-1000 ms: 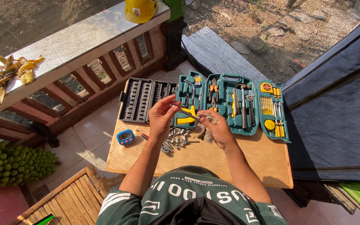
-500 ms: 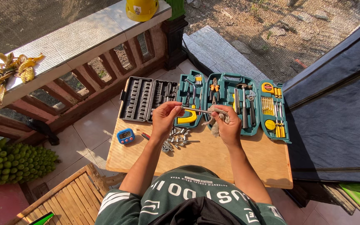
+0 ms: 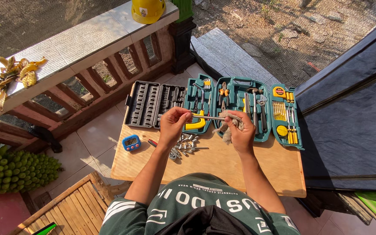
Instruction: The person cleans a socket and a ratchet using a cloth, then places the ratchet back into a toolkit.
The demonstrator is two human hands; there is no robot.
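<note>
Above the wooden table (image 3: 240,167), a thin metal rod (image 3: 207,116) is held level between the two hands. The left hand (image 3: 173,124) is closed on one end of the rod with the fingertips, and the right hand (image 3: 240,128) is closed around a grey rag (image 3: 228,126) that wraps the other end.

For a good wipe, it is judged that the rod should be kept steady by the left fingers while the rag is pressed all around it and drawn along its full length; the rod could slip if the pinch is loose.

Just below the left hand, a heap of small metal sockets (image 3: 184,145) lies on the table. Behind the hands, a green tool case (image 3: 242,109) is laid open, with pliers, a hammer and screwdrivers in it. To the left of this case an open black case (image 3: 149,104) is placed, and a blue timer (image 3: 131,142) stands near the table's left edge. Beyond the table, a yellow helmet (image 3: 146,9) rests on the wall, and green bananas (image 3: 11,169) lie on the floor far to the left.

Compared with one second ago, the rod has been raised from a slant to level, and the right hand has been moved up and a little away from the left.
</note>
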